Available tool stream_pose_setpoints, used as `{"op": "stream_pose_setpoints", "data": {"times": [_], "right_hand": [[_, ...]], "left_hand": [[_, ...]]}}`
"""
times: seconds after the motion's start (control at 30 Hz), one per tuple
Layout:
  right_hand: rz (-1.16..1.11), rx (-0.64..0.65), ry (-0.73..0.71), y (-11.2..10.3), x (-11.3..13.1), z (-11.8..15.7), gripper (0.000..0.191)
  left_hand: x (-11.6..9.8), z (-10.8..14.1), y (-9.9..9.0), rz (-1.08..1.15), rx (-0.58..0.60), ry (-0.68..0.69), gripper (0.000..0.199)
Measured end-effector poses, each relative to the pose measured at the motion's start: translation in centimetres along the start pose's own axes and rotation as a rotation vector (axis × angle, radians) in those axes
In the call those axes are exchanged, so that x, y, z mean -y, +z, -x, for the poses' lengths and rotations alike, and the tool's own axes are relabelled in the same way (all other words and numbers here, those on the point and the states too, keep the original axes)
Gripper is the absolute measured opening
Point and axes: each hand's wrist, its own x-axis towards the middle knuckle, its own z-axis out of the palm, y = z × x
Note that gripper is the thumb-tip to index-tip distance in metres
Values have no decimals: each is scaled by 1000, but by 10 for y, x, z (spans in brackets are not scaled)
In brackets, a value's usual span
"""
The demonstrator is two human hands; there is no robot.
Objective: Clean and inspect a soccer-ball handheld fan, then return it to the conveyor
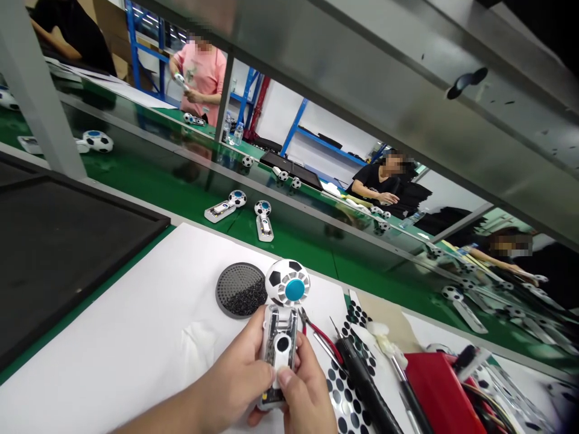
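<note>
Between both hands I hold a handheld fan [281,343] with a soccer-ball head and a clear handle, its electronics showing through. My left hand [235,374] grips the handle from the left, thumb on its lower front. From the other side my right hand [310,386] wraps round it, the thumb close to the left one. The ball head points away from me, its blue round centre facing up. A round dark mesh dish [240,290] partly filled with small black pieces lies just behind the fan. Red-handled pliers [323,334] sit right of it, partly hidden.
At right lie a black electric screwdriver [366,386], sheets of black round stickers [346,398], and a red box [441,392]. Two similar fans rest on the green belt [316,259] ahead. A black tray [67,259] is at left. A metal shelf [362,84] spans overhead; several people work beyond.
</note>
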Motion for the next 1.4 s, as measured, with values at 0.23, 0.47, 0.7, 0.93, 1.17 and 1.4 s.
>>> {"op": "stream_pose_setpoints", "data": {"times": [0.23,0.47,0.7,0.93,1.17,1.4], "right_hand": [[87,-75,-106,4,3,1,41],[57,-9,-62,-1,-2,2,42],[81,3,-47,-9,-7,0,52],[153,-41,-12,-15,-12,-2,58],[155,42,-12,-21,-12,-3,63],[108,4,-15,-13,-8,0,61]], "left_hand": [[-3,1,2,-37,-56,-77,48],[0,-2,2,-21,-65,-88,50],[4,1,0,33,-40,-51,52],[4,2,3,14,-43,-65,48],[4,1,4,32,-36,-53,47],[2,2,4,25,-29,-41,49]]}}
